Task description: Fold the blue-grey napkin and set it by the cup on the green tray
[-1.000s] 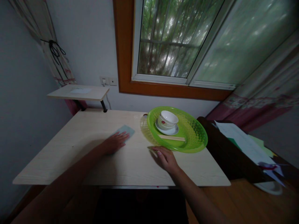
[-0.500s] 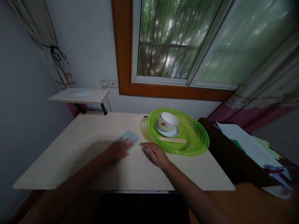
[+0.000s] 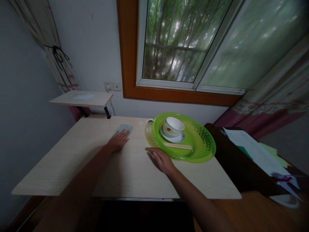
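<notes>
My left hand (image 3: 117, 141) lies flat with fingers stretched out on a pale blue cloth (image 3: 127, 128), pressing it against the light wooden desk (image 3: 142, 180). Part of the cloth is hidden under the fingers. My right hand (image 3: 161, 160) rests on the desk, fingers extended, just at the near left rim of a green plastic basket (image 3: 202, 148); it holds nothing. Inside the basket, white bowls (image 3: 174, 125) are stacked on a white plate (image 3: 177, 138), and pale chopsticks (image 3: 178, 146) lie in front of them.
A small raised shelf (image 3: 82, 98) with a sheet of paper on it stands at the desk's back left. Behind the desk are a wall socket (image 3: 108, 86) and a wood-framed window (image 3: 176, 91). To the right, papers (image 3: 251, 145) lie on a dark surface.
My left hand has slid the cloth away from me and to the left, toward the back of the desk. My right hand has stayed about where it was beside the basket.
</notes>
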`<state>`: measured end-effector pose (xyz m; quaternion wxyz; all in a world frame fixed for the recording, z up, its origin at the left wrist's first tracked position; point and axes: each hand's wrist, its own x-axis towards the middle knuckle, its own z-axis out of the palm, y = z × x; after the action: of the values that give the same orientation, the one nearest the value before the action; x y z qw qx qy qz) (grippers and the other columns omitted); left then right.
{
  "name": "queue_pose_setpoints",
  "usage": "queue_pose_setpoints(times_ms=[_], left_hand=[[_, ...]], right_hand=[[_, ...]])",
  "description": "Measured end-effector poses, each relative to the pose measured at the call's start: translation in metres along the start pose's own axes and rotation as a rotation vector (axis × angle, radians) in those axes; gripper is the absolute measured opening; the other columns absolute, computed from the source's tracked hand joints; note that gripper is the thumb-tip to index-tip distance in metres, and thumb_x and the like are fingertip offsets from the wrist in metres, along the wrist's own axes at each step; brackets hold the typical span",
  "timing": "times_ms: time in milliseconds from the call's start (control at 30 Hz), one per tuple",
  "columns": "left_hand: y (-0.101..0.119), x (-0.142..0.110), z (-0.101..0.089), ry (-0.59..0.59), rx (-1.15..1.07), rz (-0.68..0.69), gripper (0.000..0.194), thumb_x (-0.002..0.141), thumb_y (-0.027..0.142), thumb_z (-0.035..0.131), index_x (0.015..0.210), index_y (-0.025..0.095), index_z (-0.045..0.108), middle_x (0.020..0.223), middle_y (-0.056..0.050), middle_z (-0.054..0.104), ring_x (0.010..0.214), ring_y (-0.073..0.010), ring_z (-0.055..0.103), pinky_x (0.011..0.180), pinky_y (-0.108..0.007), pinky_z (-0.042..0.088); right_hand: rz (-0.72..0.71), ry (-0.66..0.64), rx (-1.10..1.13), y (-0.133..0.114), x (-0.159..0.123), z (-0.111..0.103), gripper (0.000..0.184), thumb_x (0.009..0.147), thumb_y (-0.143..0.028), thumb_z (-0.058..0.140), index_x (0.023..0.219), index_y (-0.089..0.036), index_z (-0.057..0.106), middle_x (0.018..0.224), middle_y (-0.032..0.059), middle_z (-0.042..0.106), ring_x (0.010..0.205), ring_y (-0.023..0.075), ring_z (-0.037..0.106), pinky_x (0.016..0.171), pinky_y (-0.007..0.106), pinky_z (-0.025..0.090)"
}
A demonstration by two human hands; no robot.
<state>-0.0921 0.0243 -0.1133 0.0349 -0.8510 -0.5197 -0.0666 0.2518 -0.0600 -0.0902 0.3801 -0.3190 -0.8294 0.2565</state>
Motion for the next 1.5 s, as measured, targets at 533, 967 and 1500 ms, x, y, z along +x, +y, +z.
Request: queue_pose_setpoints(times_ms=[533, 967, 1500], left_hand=[[0.071, -0.036, 0.003, -0.026, -0.104, 0.270, 0.060, 0.109, 0.048, 0.030, 0.165, 0.027, 0.025, 0.168, -0.005, 0.032, 0.158, -0.0251, 0.022, 0.127, -0.049, 0.016], [0.011, 0.016, 0.001, -0.005, -0.063, -0.084, 0.060, 0.108, 0.037, 0.026, 0.167, 0.028, 0.018, 0.167, -0.006, 0.034, 0.157, -0.0255, 0.025, 0.127, -0.052, 0.013], [0.086, -0.001, -0.001, -0.059, -0.163, 0.324, 0.057, 0.109, 0.045, 0.027, 0.164, 0.028, 0.030, 0.168, -0.004, 0.033, 0.158, -0.0245, 0.022, 0.127, -0.050, 0.016]], right_hand=[[0.012, 0.035, 0.069, 0.005, -0.001, 0.002, 0.042, 0.114, -0.044, 0.037, 0.135, -0.025, 0.067, 0.134, 0.0085, 0.066, 0.125, 0.0270, 0.060, 0.112, 0.048, 0.046], [-0.009, 0.021, 0.010, -0.001, -0.001, -0.001, 0.042, 0.114, -0.044, 0.037, 0.132, -0.024, 0.069, 0.130, 0.0086, 0.068, 0.122, 0.0275, 0.062, 0.109, 0.048, 0.049], [0.009, 0.040, 0.002, 0.000, -0.002, -0.001, 0.046, 0.114, -0.048, 0.033, 0.134, -0.024, 0.067, 0.130, 0.0086, 0.067, 0.122, 0.0276, 0.062, 0.108, 0.046, 0.049]])
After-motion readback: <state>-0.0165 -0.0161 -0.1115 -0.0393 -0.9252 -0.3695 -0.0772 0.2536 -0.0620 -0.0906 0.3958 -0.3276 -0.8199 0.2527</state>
